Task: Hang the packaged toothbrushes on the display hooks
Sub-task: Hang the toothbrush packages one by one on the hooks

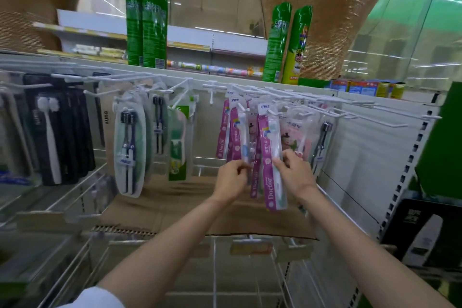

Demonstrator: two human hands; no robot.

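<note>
Tall green spray cans (146, 25) line the shelf top; flattened cardboard (175, 210) lies on the wire shelf.

Right hand (295, 172) pinches purple Doctor toothbrush pack (271, 157), its top at a white hook (276, 113). Left hand (233, 179) grips the neighbouring purple pack (236, 137). Green spray cans (146, 25) stand on the top shelf (225, 77).

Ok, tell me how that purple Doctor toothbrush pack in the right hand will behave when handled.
The purple Doctor pack is a thin card with a clear blister, so probably light and slightly bendy. Gripped mid-length by the right hand, its lower end may swing. The glossy plastic could be slippery.
</note>
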